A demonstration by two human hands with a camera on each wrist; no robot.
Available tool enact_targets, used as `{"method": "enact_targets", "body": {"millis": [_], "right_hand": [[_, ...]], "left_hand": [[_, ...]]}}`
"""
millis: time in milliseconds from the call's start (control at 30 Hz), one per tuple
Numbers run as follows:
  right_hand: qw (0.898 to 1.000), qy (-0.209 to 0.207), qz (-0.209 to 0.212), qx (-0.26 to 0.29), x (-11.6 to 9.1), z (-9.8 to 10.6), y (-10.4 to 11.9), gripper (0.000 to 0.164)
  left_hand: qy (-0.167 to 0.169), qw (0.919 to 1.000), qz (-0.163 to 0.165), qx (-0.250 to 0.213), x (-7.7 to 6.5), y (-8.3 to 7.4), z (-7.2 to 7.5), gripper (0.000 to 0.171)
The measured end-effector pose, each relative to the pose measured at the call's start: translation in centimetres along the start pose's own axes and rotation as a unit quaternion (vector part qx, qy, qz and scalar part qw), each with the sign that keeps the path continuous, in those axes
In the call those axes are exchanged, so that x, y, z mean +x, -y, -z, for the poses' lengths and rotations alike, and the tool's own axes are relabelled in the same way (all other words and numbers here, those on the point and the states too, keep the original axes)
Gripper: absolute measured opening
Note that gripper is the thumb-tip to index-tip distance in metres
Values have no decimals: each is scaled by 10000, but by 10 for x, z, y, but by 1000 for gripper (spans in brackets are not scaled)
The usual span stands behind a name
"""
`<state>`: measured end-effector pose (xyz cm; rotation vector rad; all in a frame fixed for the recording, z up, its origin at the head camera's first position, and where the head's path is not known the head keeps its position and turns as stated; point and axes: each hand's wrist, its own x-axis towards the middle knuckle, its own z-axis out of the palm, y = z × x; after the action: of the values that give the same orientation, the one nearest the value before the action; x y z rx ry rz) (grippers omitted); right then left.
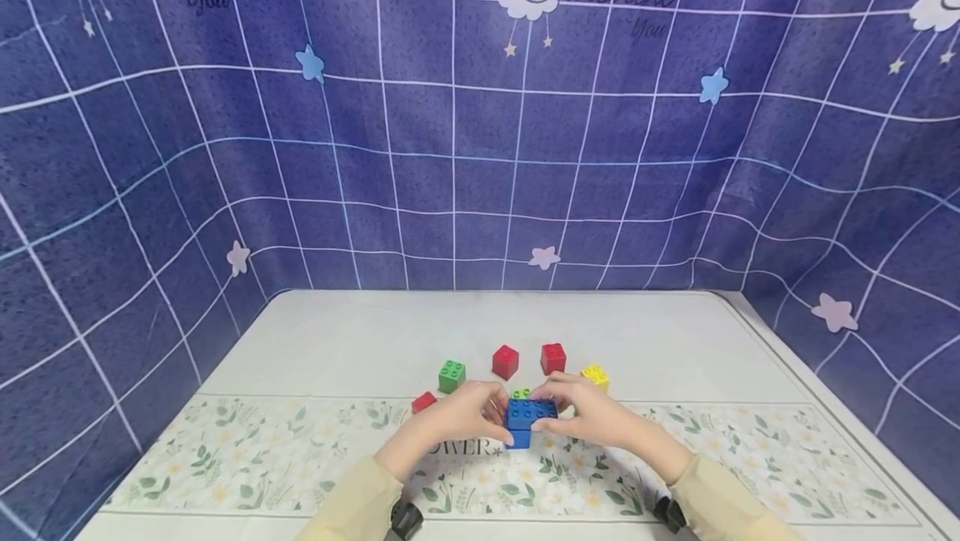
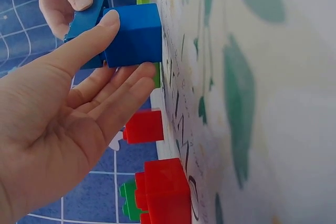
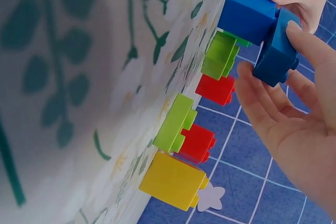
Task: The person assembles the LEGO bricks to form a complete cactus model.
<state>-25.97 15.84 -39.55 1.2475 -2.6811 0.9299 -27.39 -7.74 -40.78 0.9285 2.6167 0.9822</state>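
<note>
Two blue toy building bricks are stacked, the upper one overhanging to the right in the head view. My left hand [image 1: 471, 411] holds the lower blue brick [image 2: 135, 35], thumb on its near side and fingers on the far side. That brick stands on the table. With thumb and fingers my right hand [image 1: 588, 413] pinches the overhanging end of the darker upper brick [image 3: 278, 48]. Its hollow underside shows in the right wrist view, where it looks slightly tilted; whether the studs are fully pressed in I cannot tell. A lime green brick [image 3: 220, 56] stands just behind the lower one.
Around the hands on the white table [image 1: 360, 333] stand a green brick [image 1: 452, 376], red bricks [image 1: 506, 362], a small red brick [image 1: 423, 402] and a yellow brick [image 1: 595, 376]. Another lime brick [image 3: 176, 124] shows in the right wrist view. A blue curtain [image 1: 480, 124] encloses the back and sides.
</note>
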Motion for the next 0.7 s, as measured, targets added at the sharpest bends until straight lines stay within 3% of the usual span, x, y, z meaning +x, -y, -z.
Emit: {"method": "enact_targets", "body": {"millis": [167, 700], "right_hand": [[9999, -1, 150, 72, 0, -2, -1, 35], [9996, 61, -4, 284, 4, -3, -4, 34]], "left_hand": [[3, 10000, 19, 15, -1, -1, -1, 36], [49, 9999, 83, -59, 0, 0, 0, 37]]}}
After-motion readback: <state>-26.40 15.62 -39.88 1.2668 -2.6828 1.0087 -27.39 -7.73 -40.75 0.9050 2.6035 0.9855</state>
